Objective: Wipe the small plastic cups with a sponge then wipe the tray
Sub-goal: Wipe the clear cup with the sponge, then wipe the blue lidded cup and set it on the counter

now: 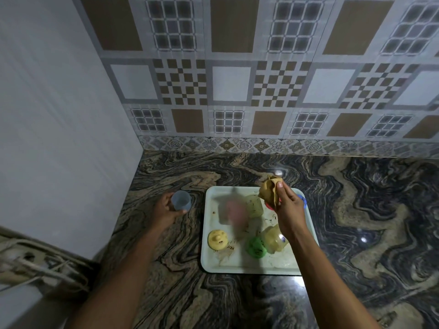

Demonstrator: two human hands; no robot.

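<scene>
My left hand (166,210) grips a small translucent blue-grey cup (181,200) over the counter, left of the tray. My right hand (288,210) pinches a crumpled tan sponge cloth (269,189) above the tray's far right part. The white tray (209,264) lies on the counter, stained with dark specks. On it sit a yellow lid (217,239), a green cup (255,247), a pale yellowish cup (254,205) and a clear cup on its side (273,238). A blurred pinkish patch covers the tray's middle. A red and a blue item show partly behind my right hand.
The dark swirled stone counter (356,222) stretches right and toward me. A patterned tile wall (237,91) stands behind it and a plain white wall (59,138) on the left. A worn ledge with cables (35,264) lies at the lower left.
</scene>
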